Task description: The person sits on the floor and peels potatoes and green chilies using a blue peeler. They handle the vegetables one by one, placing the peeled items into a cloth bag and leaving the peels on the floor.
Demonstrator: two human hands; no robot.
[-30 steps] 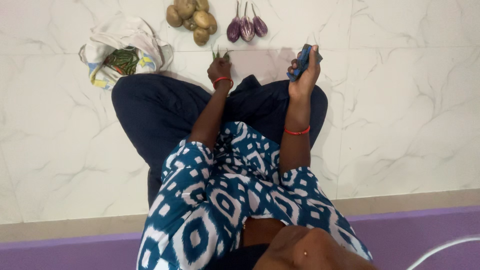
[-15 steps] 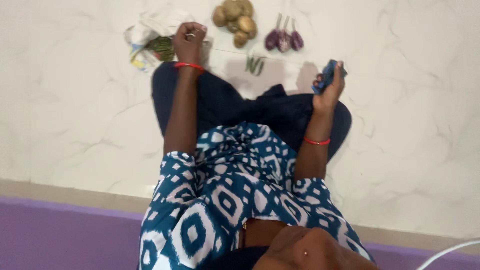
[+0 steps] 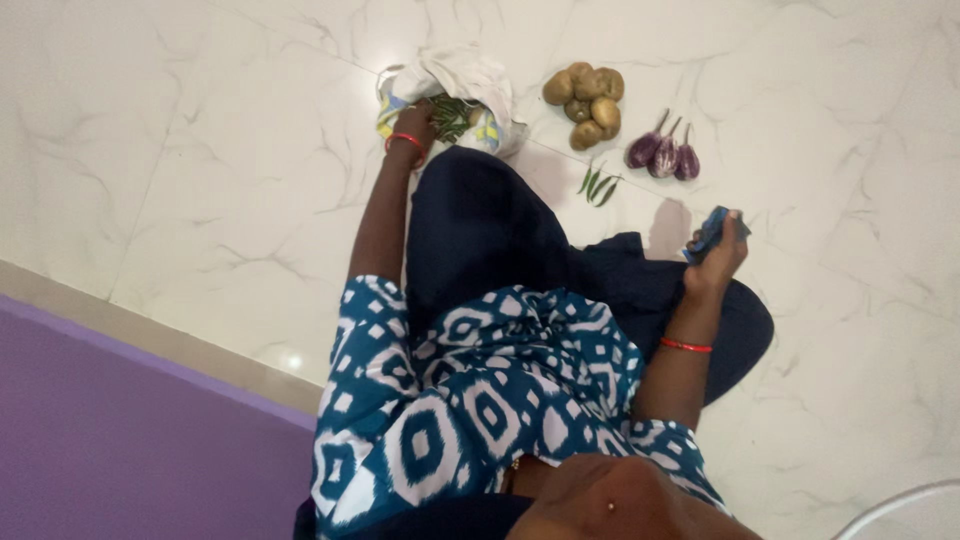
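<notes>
left hand (image 3: 415,125) in cloth bag (image 3: 470,80), grip unclear | right hand (image 3: 718,255) clamps blue object (image 3: 708,233)

top: blue-white patterned, short sleeves | trousers: dark navy | wrists: red bangles, both

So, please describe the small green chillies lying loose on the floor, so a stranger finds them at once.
Start at the potato pile on the white marble floor. Just below it, left of the three purple aubergines, lie the loose chillies: thin, green, few, and outside the bag.
</notes>
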